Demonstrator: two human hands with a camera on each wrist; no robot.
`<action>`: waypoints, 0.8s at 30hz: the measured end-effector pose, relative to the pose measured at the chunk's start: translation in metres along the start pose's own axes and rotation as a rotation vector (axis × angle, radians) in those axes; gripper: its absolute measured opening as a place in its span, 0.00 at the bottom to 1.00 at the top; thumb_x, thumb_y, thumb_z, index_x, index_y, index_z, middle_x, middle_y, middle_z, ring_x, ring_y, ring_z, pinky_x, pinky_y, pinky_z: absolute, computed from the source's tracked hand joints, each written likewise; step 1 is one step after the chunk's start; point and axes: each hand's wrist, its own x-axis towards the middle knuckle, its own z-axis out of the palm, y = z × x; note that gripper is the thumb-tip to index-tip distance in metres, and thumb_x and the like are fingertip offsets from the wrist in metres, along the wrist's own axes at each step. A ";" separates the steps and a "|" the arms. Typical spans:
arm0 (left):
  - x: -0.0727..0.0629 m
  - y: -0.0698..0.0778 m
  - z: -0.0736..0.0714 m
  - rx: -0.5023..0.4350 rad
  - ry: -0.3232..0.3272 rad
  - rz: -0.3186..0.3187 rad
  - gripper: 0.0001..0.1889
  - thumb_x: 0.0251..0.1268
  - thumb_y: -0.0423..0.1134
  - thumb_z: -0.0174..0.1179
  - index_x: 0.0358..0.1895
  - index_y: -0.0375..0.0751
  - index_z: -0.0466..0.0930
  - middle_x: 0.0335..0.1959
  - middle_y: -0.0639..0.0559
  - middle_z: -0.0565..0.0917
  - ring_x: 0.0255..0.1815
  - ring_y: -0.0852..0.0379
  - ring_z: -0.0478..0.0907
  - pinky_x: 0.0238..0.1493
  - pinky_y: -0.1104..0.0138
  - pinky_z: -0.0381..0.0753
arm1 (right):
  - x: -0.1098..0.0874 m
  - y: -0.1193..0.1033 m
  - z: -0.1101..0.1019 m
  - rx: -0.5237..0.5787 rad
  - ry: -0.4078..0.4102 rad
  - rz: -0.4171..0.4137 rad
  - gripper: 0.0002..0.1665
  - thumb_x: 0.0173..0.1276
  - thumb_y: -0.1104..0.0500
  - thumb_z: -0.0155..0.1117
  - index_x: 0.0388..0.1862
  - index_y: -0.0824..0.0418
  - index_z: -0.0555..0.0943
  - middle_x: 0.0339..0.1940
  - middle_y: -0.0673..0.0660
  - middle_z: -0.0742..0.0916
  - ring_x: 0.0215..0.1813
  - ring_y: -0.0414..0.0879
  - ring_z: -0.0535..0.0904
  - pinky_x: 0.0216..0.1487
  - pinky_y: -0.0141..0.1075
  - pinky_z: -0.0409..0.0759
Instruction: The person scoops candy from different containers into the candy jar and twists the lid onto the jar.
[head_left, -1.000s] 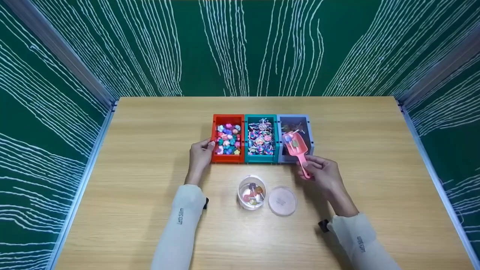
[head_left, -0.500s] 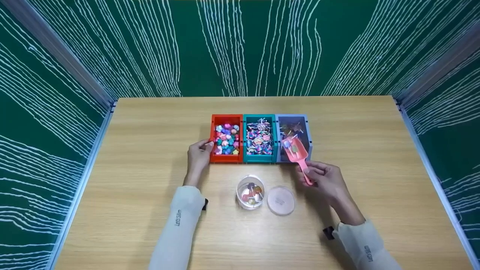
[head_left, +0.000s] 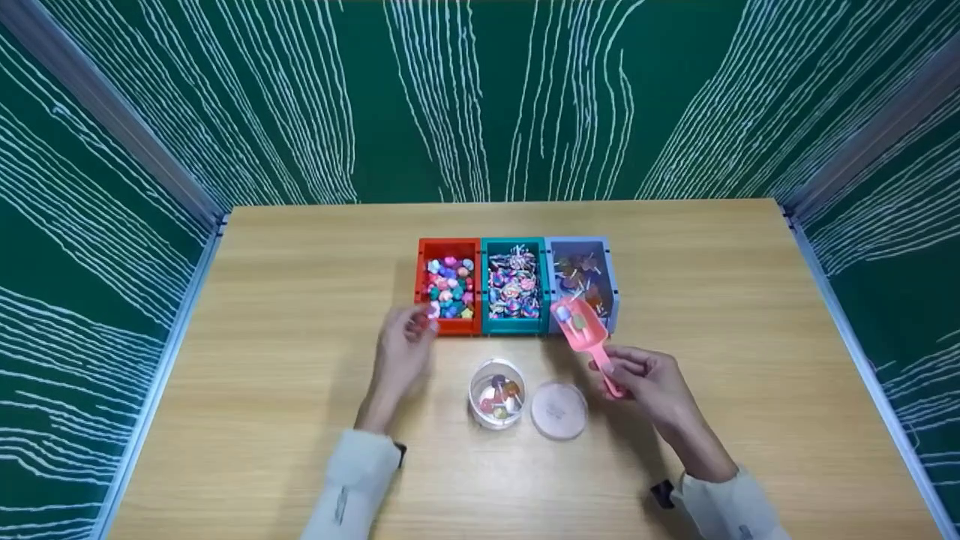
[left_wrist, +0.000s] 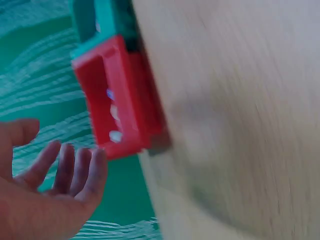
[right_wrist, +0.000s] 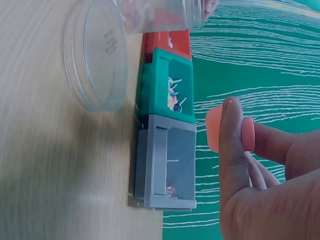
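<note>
My right hand grips the handle of a pink scoop, pinched between thumb and fingers. The scoop carries a few small lollipops and overlaps the front of the grey-blue bin, where more lollipops lie. My left hand is at the front left corner of the red bin; in the left wrist view its fingers are spread and loosely bent, with nothing held. A clear jar with several lollipops inside stands uncapped in front of the bins.
The jar's round lid lies flat just right of it. A teal bin full of striped lollipops stands between the red and grey-blue bins. Colourful pieces fill the red bin. Green walls with white lines surround the wooden table.
My left hand has released the red bin's left side and drawn back toward me. My right hand has pulled the loaded scoop back toward me, from over the grey-blue bin to its front edge.
</note>
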 end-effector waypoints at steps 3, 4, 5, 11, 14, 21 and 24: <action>-0.019 0.003 0.001 0.004 -0.198 0.030 0.29 0.73 0.35 0.66 0.74 0.34 0.72 0.60 0.38 0.78 0.59 0.44 0.77 0.64 0.49 0.79 | -0.006 0.002 0.003 0.006 -0.017 -0.015 0.26 0.79 0.72 0.58 0.72 0.80 0.71 0.49 0.66 0.92 0.36 0.46 0.91 0.41 0.38 0.90; -0.025 0.005 0.002 0.012 -0.268 0.037 0.33 0.73 0.36 0.67 0.77 0.37 0.68 0.63 0.38 0.76 0.62 0.43 0.75 0.66 0.48 0.77 | -0.008 0.002 0.004 0.003 -0.023 -0.014 0.26 0.79 0.72 0.58 0.72 0.80 0.71 0.49 0.66 0.92 0.36 0.46 0.91 0.41 0.38 0.90; -0.030 0.007 0.003 0.019 -0.336 0.041 0.37 0.71 0.37 0.68 0.80 0.40 0.64 0.67 0.38 0.74 0.66 0.42 0.73 0.69 0.46 0.75 | -0.010 0.002 0.005 -0.001 -0.029 -0.014 0.25 0.79 0.72 0.59 0.72 0.80 0.72 0.49 0.66 0.92 0.36 0.46 0.91 0.41 0.38 0.90; -0.052 0.015 0.013 0.131 -0.582 0.035 0.58 0.57 0.45 0.81 0.86 0.52 0.51 0.80 0.46 0.63 0.79 0.42 0.63 0.76 0.41 0.68 | -0.020 0.001 0.012 -0.017 -0.101 -0.029 0.25 0.77 0.73 0.60 0.70 0.81 0.73 0.49 0.69 0.91 0.36 0.47 0.91 0.42 0.38 0.90; -0.057 0.015 0.020 0.174 -0.613 0.023 0.60 0.53 0.47 0.83 0.85 0.53 0.50 0.81 0.48 0.62 0.80 0.42 0.61 0.76 0.41 0.68 | -0.024 0.001 0.015 -0.028 -0.144 -0.029 0.25 0.76 0.73 0.60 0.69 0.81 0.73 0.48 0.68 0.91 0.36 0.47 0.90 0.41 0.36 0.90; -0.061 0.009 0.032 0.209 -0.597 0.020 0.57 0.55 0.45 0.83 0.83 0.49 0.52 0.80 0.45 0.63 0.79 0.43 0.64 0.77 0.44 0.68 | -0.030 0.004 0.021 -0.080 -0.236 -0.012 0.23 0.76 0.71 0.63 0.67 0.79 0.76 0.50 0.69 0.91 0.36 0.46 0.90 0.40 0.36 0.90; -0.061 0.006 0.038 0.215 -0.558 0.021 0.57 0.54 0.47 0.83 0.82 0.46 0.53 0.79 0.42 0.65 0.78 0.41 0.65 0.77 0.45 0.67 | -0.033 0.005 0.023 -0.093 -0.268 -0.013 0.23 0.76 0.70 0.64 0.67 0.79 0.77 0.51 0.70 0.91 0.36 0.46 0.90 0.39 0.36 0.90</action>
